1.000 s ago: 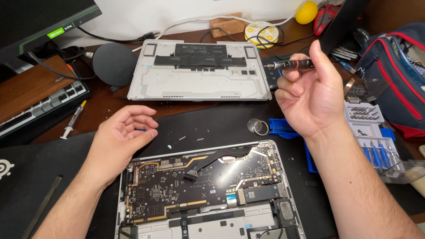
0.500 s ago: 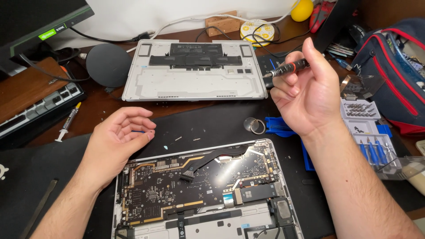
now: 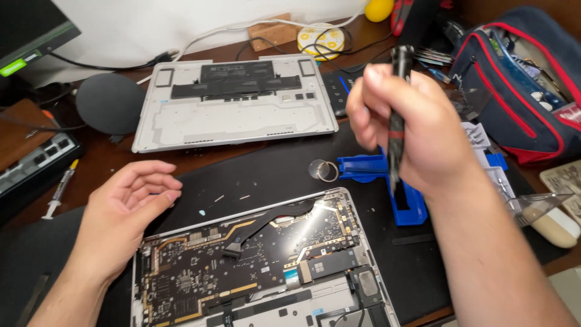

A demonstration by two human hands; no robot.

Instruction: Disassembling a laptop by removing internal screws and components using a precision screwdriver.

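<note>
Screwdriver now upright, tip down, gripped in right hand; half second ago it lay level, pointing away. Left hand stays spread, empty, at corner of opened laptop on surface. Removed bottom cover beyond.

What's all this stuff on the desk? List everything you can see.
opened laptop: one, silver, circuit board bare, front on the black mat
bottom cover: one, silver, behind the mat
round pad: one, dark grey, left of the cover
syringe: one, clear, left edge of the desk
blue tray: one, right of the laptop
small ring: one, clear, beside the tray
bag: one, navy with red trim, far right
screwdriver: one, black, in the right hand
left hand: open, empty, beside the laptop
right hand: gripping the screwdriver above the tray
</note>
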